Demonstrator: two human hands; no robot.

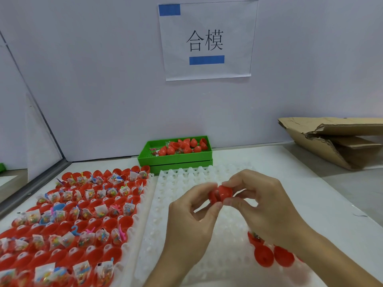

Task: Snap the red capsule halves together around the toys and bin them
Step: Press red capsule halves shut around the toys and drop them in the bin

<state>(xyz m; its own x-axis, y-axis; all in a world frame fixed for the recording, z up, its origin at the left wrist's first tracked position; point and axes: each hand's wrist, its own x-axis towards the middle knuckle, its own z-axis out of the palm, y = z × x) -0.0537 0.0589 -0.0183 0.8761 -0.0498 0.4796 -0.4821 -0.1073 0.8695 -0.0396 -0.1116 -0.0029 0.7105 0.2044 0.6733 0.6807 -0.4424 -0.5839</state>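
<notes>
left grip (192, 216): bare, no glove | right grip (263, 204): bare | forearms: sleeveless

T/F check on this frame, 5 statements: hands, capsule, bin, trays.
1. Both hands hold one red capsule between them. True: the left hand and the right hand pinch it from either side.
2. The green bin holds nothing. False: several red capsules lie in it.
3. The tray on the left is filled with red halves, many holding bagged toys. True.
4. The white tray under the hands is packed with capsules. False: most of its cells are bare; only a few red halves sit at its near right.
5. The torn cardboard lies inside the green bin. False: it lies on the table at the far right.
</notes>
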